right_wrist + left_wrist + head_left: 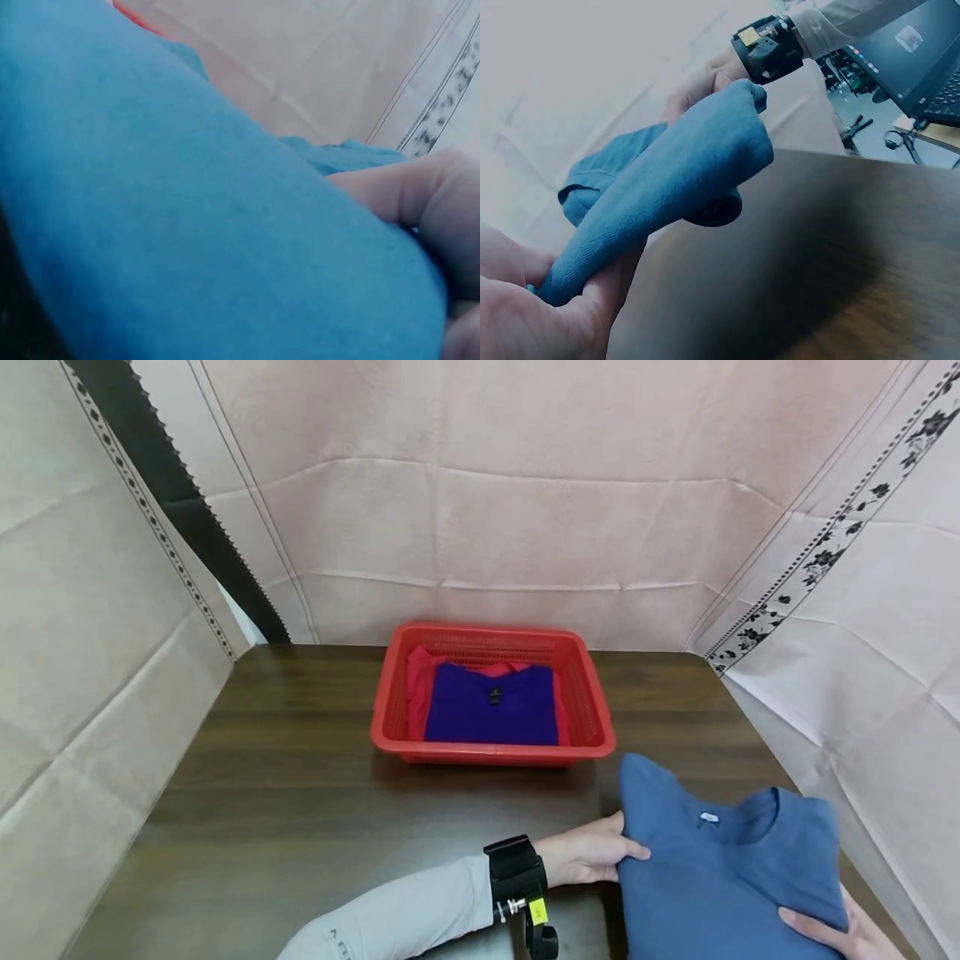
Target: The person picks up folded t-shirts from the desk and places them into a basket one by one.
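A folded blue T-shirt point(720, 868) is held up off the table at the front right, its neckline and small white label facing up. My left hand point(596, 850) pinches its left edge, thumb on top and fingers beneath. At the opposite edge my right hand point(847, 931) grips the cloth, with the thumb across the top. In the left wrist view the shirt point(667, 165) sags between both hands in a thick fold. The shirt point(210, 195) fills most of the right wrist view, with the right thumb point(397, 187) pressed on it.
A red plastic basket point(495, 755) stands at the back of the wooden table point(300, 802). In it lie a folded dark blue shirt point(491, 710) and a red garment point(418, 693) underneath. Pale cloth walls surround the table. A laptop point(907, 60) and scissors point(906, 141) show beyond the table edge.
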